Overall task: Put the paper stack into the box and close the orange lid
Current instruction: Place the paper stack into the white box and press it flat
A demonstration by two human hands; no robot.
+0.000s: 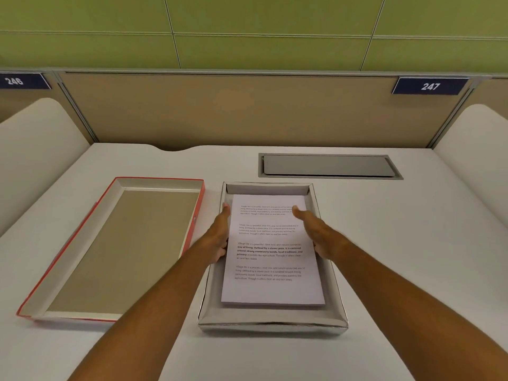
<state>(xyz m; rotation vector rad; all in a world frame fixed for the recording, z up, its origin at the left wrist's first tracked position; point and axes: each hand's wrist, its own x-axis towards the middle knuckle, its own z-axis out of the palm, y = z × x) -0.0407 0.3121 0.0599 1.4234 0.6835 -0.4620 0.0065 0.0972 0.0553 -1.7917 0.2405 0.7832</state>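
Head view: both hands, left (218, 237) and right (316, 232), apparently clasp the flat paper stack (272, 259) inside the silvery box (272, 323).

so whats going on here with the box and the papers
A person is lowering a paper stack into an open grey box on a white desk. The left hand and right hand grip the stack's two long sides, and it sits inside the box walls. The orange lid lies upturned on the desk left of the box, untouched, so closing is not yet done.
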